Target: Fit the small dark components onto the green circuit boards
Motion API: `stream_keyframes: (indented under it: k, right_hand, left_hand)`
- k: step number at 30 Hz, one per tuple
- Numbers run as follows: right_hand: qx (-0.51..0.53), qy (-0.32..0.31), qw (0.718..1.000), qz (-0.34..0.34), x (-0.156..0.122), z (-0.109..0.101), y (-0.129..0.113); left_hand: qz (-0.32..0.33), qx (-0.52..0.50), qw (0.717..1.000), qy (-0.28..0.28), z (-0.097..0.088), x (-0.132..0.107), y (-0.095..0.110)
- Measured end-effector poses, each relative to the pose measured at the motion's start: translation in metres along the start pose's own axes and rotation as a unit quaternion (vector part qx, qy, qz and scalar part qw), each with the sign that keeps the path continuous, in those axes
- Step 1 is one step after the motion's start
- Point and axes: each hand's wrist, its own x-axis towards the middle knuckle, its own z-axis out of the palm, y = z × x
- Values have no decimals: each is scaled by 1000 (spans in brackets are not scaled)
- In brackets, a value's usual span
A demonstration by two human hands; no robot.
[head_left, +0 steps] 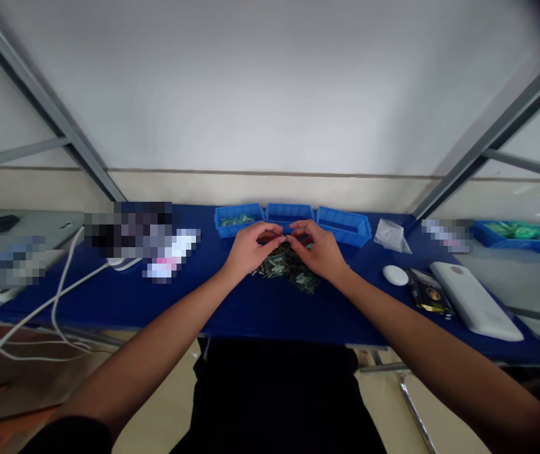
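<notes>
My left hand [251, 248] and my right hand [321, 250] meet above a heap of small greenish pieces [276, 266] on the blue table. Both have thumb and fingers drawn together in a pinch, the tips almost touching each other. Whatever sits between the fingertips is too small to make out. Thin dark strands or leads run through the heap, and part of it is hidden under my hands. Behind them stand three blue bins: the left bin [239, 217] contains similar light green pieces, then come the middle bin [290, 211] and the right bin [344, 225].
To the right lie a clear plastic bag [391, 235], a white round case [395, 275], a black-and-gold packet [430, 292] and a white slab-shaped device [477, 301]. White cables [59, 296] cross the left side. Metal frame posts [62, 120] rise on both sides, before a pale wall.
</notes>
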Motion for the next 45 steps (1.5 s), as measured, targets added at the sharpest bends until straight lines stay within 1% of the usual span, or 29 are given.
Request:
stream_keyframes:
  k: [3,6,8,11,14,20,26,29,31,33,35,39,41,45]
  right_hand:
    - [-6,17,1000,-8,0,0,0]
    - [-12,36,999,-32,1,-1,-2]
    - [-14,37,998,-53,2,-3,-3]
    - [-18,20,997,-77,3,-5,-3]
    - [-29,-11,996,-84,3,-3,0]
    - [2,-27,999,-44,2,-1,6]
    - [35,-70,997,-22,1,-3,6]
    - [26,-87,995,-42,1,-4,2]
    - [12,-89,994,-66,1,-5,-1]
    - [1,-74,994,-84,1,-6,-4]
    - [-2,-43,996,-81,1,-7,-6]
    - [-8,16,998,-52,0,-6,-5]
    - [-18,28,998,-59,1,-5,-2]
    - [-6,31,997,-75,3,-5,1]
  left_hand:
    - [-9,14,1000,12,-1,0,-6]
    - [3,51,999,-18,-3,0,-5]
    - [11,70,997,-38,-4,0,-2]
    - [17,75,996,-40,-3,0,1]
    - [20,59,998,-27,-2,0,0]
    - [17,34,999,-21,-1,-1,-6]
    - [16,-11,999,-35,1,0,-6]
    - [6,-54,998,-30,3,0,-6]
    - [5,-50,999,-13,3,0,-5]
    - [16,-17,1000,2,2,-1,-3]
    - [27,10,1000,-2,0,-3,0]
    - [29,6,998,-60,-1,-4,4]
    - [36,3,996,-77,0,-4,4]
    - [58,13,996,-70,2,-3,0]
